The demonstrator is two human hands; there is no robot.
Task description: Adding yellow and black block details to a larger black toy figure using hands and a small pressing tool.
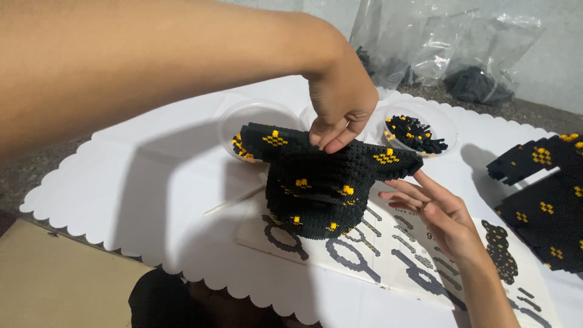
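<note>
Reaching in from the left, the left hand (pixel 340 103) pinches the top of a black-and-yellow brick model (pixel 322 182), its grip closed on the studs. That model stands on an instruction sheet (pixel 388 261) on the white worktop (pixel 139 182). Rightward, the right hand (pixel 434 209) rests open, fingertips touching the model's side.

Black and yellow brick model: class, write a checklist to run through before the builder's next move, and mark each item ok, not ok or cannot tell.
1. Left hand pinches the top of the brick model: ok.
2. Right hand steadies the model's right wing with its fingertips: ok.
3. Model stands on the instruction sheet: ok.
4. Loose bricks stay in the clear dish: ok.
5. Second built piece lies apart from both hands: ok.
6. Every brick is pressed home: cannot tell.
</note>
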